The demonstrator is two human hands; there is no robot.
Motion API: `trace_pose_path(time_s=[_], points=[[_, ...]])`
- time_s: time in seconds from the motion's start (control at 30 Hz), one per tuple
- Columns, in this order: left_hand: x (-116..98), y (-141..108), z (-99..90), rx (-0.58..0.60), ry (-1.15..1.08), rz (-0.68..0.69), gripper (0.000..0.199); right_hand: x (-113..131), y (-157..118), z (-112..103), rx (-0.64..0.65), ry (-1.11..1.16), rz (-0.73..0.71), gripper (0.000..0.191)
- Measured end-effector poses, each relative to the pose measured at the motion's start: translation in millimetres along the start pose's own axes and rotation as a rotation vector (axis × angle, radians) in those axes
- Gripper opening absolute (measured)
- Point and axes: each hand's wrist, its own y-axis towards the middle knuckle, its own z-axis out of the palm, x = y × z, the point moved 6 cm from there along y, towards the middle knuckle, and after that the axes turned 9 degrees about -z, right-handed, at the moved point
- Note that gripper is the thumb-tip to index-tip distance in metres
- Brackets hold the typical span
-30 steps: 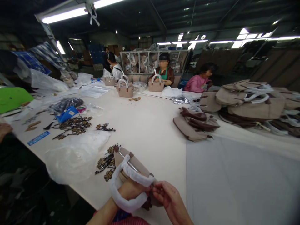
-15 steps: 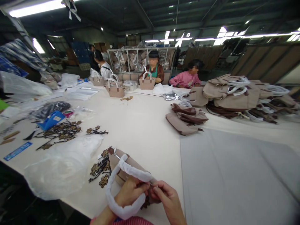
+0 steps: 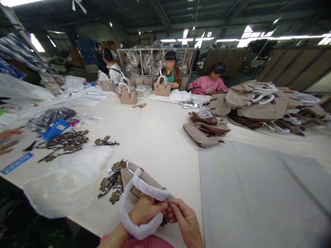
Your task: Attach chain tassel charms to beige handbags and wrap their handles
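A beige handbag lies tilted on the table in front of me, its handle wrapped in white padding. My left hand reaches through the loop of that handle, fingers pinched at the bag's near end. Close against it, my right hand pinches at the same spot. Whatever small part sits between the fingertips is too small to make out. Just left of the bag lie flower-shaped charms on dark cords, partly against its side.
More charms lie at left by a blue tape dispenser and a clear plastic bag. Handbags are piled at right, behind a grey sheet. Co-workers sit across the table; another person's hand shows at the left edge.
My hands stay pinched at the bag's end with only slight shifts. Another person's hand has come into view at the left edge. The view has tilted a little.
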Motion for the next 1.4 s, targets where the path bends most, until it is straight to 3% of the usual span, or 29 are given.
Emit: trace_pose_path(time_s=[0.47,0.77,0.9,1.0,1.17,1.4], points=[[-12.4,-4.1,2.5,-0.03,0.17,0.006,0.014,7.4,0.0,5.7,0.044,-0.03,-0.064,0.05],[-4.5,-0.1,2.3,-0.085,0.213,0.053,0.014,-0.5,-0.4,3.8,0.013,-0.021,-0.016,0.048],[-5.6,-1.5,4.1,-0.054,0.238,0.085,0.022,0.0,-0.2,6.0,0.033,-0.071,-0.046,0.048],[-3.7,-1.6,5.1,-0.094,0.26,0.076,0.023,-1.1,-0.2,6.2,0.062,-0.131,-0.078,0.045],[10.8,1.5,9.5,-0.22,0.311,0.097,0.022,-0.1,-0.4,4.6,0.097,-0.286,-0.167,0.037],[29.8,9.3,17.9,-0.235,0.318,0.07,0.036,23.4,-1.1,10.1,0.076,-0.61,-0.467,0.026]])
